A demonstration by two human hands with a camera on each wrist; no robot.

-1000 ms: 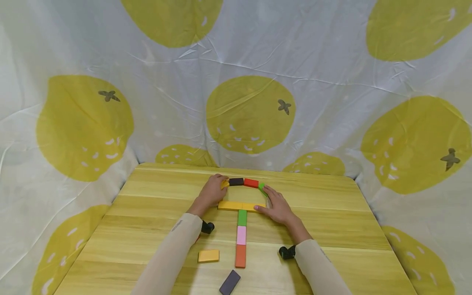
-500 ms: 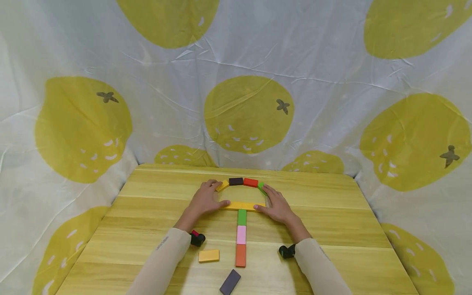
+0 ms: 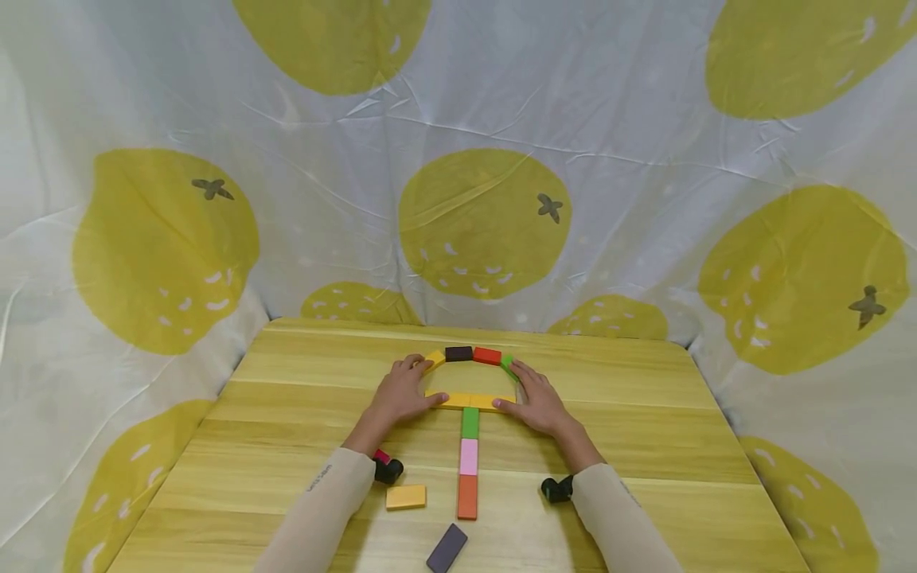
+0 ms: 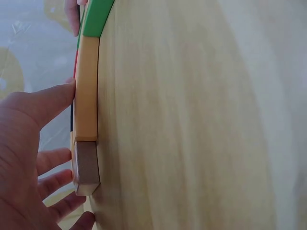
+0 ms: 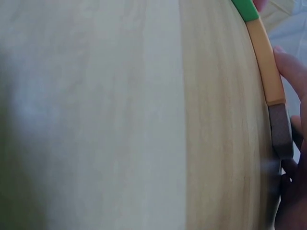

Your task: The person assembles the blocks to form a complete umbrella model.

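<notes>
Flat coloured blocks form an arch over a bar and stem. My left hand [image 3: 398, 395] touches the arch's yellow block [image 3: 434, 360] with its fingers, its thumb on the bar's left yellow block [image 3: 453, 401]. In the left wrist view those fingers lie along a grey-brown block [image 4: 87, 165] at the bar's end. My right hand [image 3: 539, 403] has fingertips on the green block [image 3: 508, 365] and thumb on the right yellow block [image 3: 484, 403]. The right wrist view shows a dark block [image 5: 281, 130] beside its fingers. Black [image 3: 458, 353] and red [image 3: 488, 356] blocks top the arch.
The stem runs from a green block [image 3: 470, 422] through a pink block [image 3: 469, 457] to an orange-red block [image 3: 467, 497]. Loose nearby lie a yellow block [image 3: 406, 497], a purple-grey block [image 3: 447, 547] and a red block [image 3: 382, 456] partly behind the left wrist camera.
My left hand has shifted left and toward me, its thumb spreading onto the bar and uncovering more of the arch's yellow block. My right hand stays in place.
</notes>
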